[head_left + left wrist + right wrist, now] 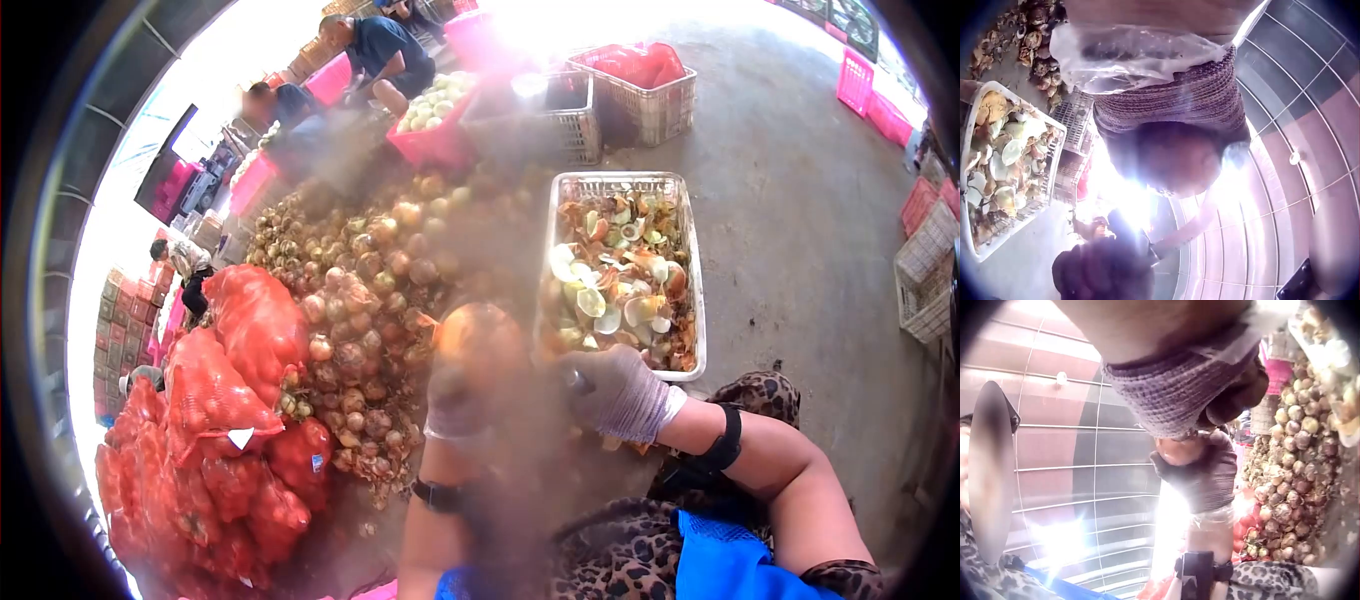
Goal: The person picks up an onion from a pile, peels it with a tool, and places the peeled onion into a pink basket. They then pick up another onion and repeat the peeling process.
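Observation:
My left hand (455,405), in a knit glove, grips an onion (475,332) in front of the pile. The same onion (1179,156) shows in the left wrist view, its skin in shadow. My gloved right hand (625,395) is curled round a knife, whose blade (1185,232) points up toward the onion in the left wrist view. In the right wrist view the right hand (1166,394) is close over the left hand (1204,478) and the onion (1179,451). A blurred smear crosses the middle of the head view and hides part of the space between the hands.
A white crate (697,300) of onion peel stands ahead of the right hand. Unpeeled onions (370,290) are heaped ahead and left, beside red mesh sacks (235,400). Further back are a pink crate (440,147) of peeled onions, a dark crate (575,125) and seated people (385,55).

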Demonstrator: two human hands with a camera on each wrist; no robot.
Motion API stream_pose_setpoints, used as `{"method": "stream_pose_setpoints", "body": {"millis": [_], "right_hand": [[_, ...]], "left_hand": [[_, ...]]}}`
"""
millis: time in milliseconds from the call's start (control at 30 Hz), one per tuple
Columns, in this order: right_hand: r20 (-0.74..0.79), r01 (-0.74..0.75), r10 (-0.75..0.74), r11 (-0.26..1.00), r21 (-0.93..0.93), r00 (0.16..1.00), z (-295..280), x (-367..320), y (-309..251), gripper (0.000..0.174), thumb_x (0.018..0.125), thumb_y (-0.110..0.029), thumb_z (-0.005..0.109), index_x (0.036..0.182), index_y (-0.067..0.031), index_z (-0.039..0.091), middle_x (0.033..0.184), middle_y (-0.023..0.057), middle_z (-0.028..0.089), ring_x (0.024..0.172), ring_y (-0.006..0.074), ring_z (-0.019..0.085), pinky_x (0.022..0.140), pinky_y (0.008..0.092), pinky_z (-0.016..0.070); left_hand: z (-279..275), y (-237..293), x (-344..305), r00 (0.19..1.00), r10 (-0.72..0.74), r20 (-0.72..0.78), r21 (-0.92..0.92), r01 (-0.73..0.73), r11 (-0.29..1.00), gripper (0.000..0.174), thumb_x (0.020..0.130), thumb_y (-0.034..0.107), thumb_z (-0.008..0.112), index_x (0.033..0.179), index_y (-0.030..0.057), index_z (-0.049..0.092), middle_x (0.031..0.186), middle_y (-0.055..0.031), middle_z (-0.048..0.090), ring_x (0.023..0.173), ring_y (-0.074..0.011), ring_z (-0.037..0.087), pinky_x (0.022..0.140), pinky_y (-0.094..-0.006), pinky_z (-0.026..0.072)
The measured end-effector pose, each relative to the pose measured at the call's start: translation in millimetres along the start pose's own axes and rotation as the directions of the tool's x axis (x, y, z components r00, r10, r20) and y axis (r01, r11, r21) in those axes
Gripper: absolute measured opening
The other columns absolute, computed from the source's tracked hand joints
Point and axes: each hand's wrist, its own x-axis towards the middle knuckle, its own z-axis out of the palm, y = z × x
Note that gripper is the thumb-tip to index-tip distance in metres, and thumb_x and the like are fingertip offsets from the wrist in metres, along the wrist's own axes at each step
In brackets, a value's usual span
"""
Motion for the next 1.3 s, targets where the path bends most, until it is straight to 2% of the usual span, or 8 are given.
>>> {"method": "stream_pose_setpoints", "body": {"millis": [433,633,733,867,933,1033,1267,1300], "right_hand": [[0.074,0.026,0.006,0.902,-0.431,0.997,1.5,12.1,13.2,0.018,0.075,-0.017,0.064,0.091,-0.0099,0.065,0.072,0.0166,0.064,0.067,0.0344,0.065,0.062,0.0413,0.0517],[0.202,0.017,0.117,0.828,-0.560,0.972,3.3,17.1,12.4,0.026,0.073,-0.027,0.067,0.095,-0.0119,0.064,0.076,0.0131,0.065,0.069,0.0317,0.065,0.062,0.0406,0.0522],[0.294,0.033,0.203,0.769,-0.638,0.934,-14.1,24.8,-4.0,0.032,0.071,-0.030,0.068,0.096,-0.0103,0.063,0.080,0.0116,0.065,0.073,0.0298,0.066,0.063,0.0401,0.0527],[0.133,0.052,0.031,0.817,-0.574,0.991,-12.4,23.9,26.8,0.027,0.067,-0.028,0.068,0.088,-0.0128,0.061,0.064,0.0133,0.062,0.060,0.0349,0.062,0.055,0.0438,0.0487],[0.130,0.046,0.039,0.806,-0.591,0.991,-14.1,28.6,20.4,0.021,0.068,-0.025,0.067,0.084,-0.0124,0.061,0.063,0.0128,0.061,0.059,0.0348,0.062,0.054,0.0435,0.0481],[0.164,0.087,0.013,0.808,-0.582,0.986,-10.8,30.0,24.8,0.012,0.071,-0.021,0.063,0.077,-0.0112,0.060,0.060,0.0110,0.059,0.058,0.0337,0.062,0.053,0.0426,0.0479],[0.451,0.311,0.004,0.719,-0.622,0.893,-4.0,27.9,45.5,0.015,0.076,-0.021,0.061,0.082,-0.0081,0.064,0.069,0.0124,0.062,0.065,0.0280,0.065,0.059,0.0390,0.0509],[0.482,0.303,0.022,0.753,-0.584,0.876,1.9,26.4,45.7,0.020,0.076,-0.025,0.063,0.083,-0.0066,0.065,0.074,0.0138,0.064,0.068,0.0282,0.065,0.062,0.0382,0.0514]], "left_hand": [[31.5,8.9,-1.4,0.973,0.222,-0.065,0.422,-0.175,0.890,0.072,0.072,0.034,0.072,0.130,0.0017,0.044,0.117,-0.0122,0.055,0.105,-0.0240,0.057,0.090,-0.0365,0.0495],[-5.4,-12.1,-7.1,0.993,-0.093,-0.079,-0.165,0.079,0.983,0.083,0.062,0.043,0.081,0.126,0.0027,0.046,0.110,-0.0111,0.058,0.096,-0.0246,0.060,0.079,-0.0356,0.0548],[14.2,-0.6,-3.6,0.970,0.163,-0.178,0.429,-0.072,0.901,0.079,0.064,0.038,0.079,0.125,0.0016,0.046,0.105,-0.0120,0.059,0.090,-0.0243,0.062,0.077,-0.0339,0.0554],[0.2,5.0,-2.2,0.989,0.120,-0.084,0.403,-0.077,0.912,0.056,0.078,0.030,0.065,0.125,0.0073,0.045,0.105,-0.0096,0.058,0.091,-0.0212,0.060,0.083,-0.0361,0.0544],[-33.2,-4.8,-2.1,0.991,-0.059,0.120,-0.160,0.078,0.984,0.067,0.079,0.055,0.062,0.122,0.0050,0.048,0.105,-0.0120,0.058,0.091,-0.0238,0.059,0.083,-0.0365,0.0529],[-19.9,-24.6,-11.3,0.959,-0.028,-0.281,-0.246,-0.044,0.968,0.091,0.069,0.073,0.061,0.119,-0.0015,0.051,0.100,-0.0160,0.060,0.082,-0.0279,0.062,0.075,-0.0393,0.0542],[-19.6,-18.0,-16.1,0.982,0.094,-0.166,0.273,-0.045,0.961,0.086,0.065,0.052,0.075,0.127,0.0009,0.044,0.118,-0.0168,0.054,0.105,-0.0302,0.056,0.092,-0.0430,0.0494],[2.0,-14.8,-11.5,0.983,0.086,-0.162,0.210,-0.051,0.976,0.068,0.066,0.037,0.081,0.117,0.0071,0.047,0.104,-0.0056,0.057,0.093,-0.0146,0.059,0.080,-0.0272,0.0531]]}}
